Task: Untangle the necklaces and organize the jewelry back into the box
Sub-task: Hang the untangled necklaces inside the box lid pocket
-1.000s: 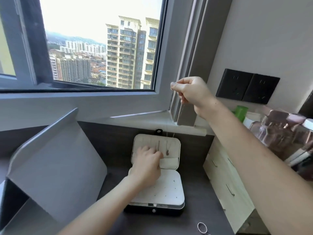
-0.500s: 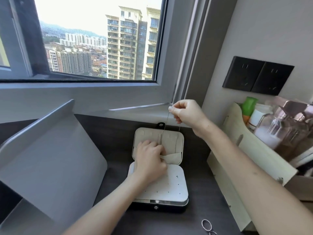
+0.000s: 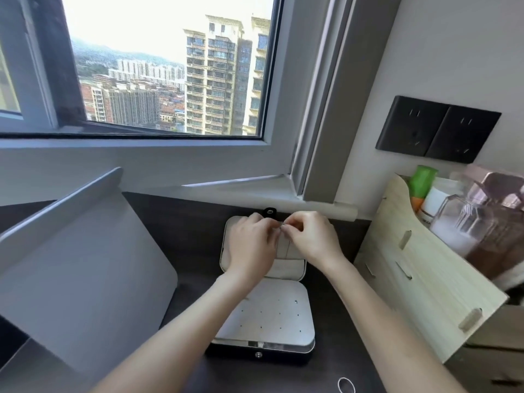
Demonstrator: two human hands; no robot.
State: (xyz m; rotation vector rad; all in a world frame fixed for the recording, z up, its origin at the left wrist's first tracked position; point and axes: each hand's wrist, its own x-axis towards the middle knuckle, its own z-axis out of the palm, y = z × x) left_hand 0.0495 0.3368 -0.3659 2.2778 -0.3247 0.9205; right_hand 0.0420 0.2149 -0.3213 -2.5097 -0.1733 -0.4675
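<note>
The jewelry box (image 3: 266, 319) lies open on the dark desk, its white perforated tray toward me and its cream lid panel (image 3: 289, 268) leaning back under the window sill. Both hands meet at the top of that lid. My right hand (image 3: 310, 238) pinches the top of a thin necklace chain (image 3: 287, 249), which hangs down the lid panel. My left hand (image 3: 249, 245) has its fingers curled right against the right fingertips at the chain's upper end. The hands hide most of the lid, and whether the left fingers hold the chain is unclear.
A grey folded stand (image 3: 85, 265) fills the left of the desk. A pale wooden organizer (image 3: 419, 282) with bottles and a clear jar (image 3: 482, 222) stands at the right. A small metal ring (image 3: 346, 384) lies on the desk by the front edge. Black wall sockets (image 3: 436, 129) sit above.
My right hand came down from high in front of the window to the top of the lid, lowering the chain. My left hand slid up the lid to meet it.
</note>
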